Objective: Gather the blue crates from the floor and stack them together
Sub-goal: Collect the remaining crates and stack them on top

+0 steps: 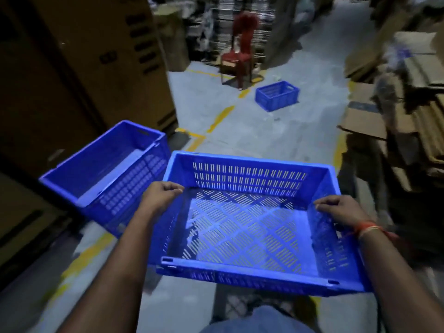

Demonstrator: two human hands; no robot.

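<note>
I carry an empty blue slotted crate (247, 227) in front of me, above the floor. My left hand (161, 195) grips its left rim and my right hand (341, 210) grips its right rim, fingers curled over the edges. A second blue crate (108, 174) stands to the left, beside the carried one, close to tall cardboard boxes. A third, smaller-looking blue crate (277, 95) sits on the grey floor far ahead, near a red chair.
Tall brown cartons (84, 68) wall the left side. Flattened cardboard piles (396, 131) line the right. A red chair (240, 51) stands at the far end of the aisle. Yellow floor lines (219, 118) run along the grey concrete.
</note>
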